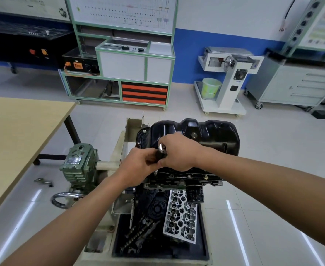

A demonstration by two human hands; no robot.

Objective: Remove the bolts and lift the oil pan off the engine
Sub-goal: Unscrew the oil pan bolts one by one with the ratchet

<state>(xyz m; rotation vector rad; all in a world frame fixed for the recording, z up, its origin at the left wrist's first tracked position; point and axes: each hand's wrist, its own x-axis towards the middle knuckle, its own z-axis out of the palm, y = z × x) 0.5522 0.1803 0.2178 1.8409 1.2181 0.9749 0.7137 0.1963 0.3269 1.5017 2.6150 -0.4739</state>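
Observation:
A black oil pan (211,135) sits on top of the upturned engine (186,179) on a stand. Bolts show along its flange, one at the far left corner (144,131) and several along the near edge (189,176). My left hand (138,162) and my right hand (179,150) meet over the pan's near left side. Both grip a ratchet tool (161,150) with a silver head and a black handle. What the tool sits on is hidden by the hands.
A black tray (202,246) below the engine holds a cylinder head (181,214) and camshafts (140,233). The stand's green gearbox (79,164) and its handwheel (62,198) are at left. A wooden table (17,135) stands further left, cabinets behind.

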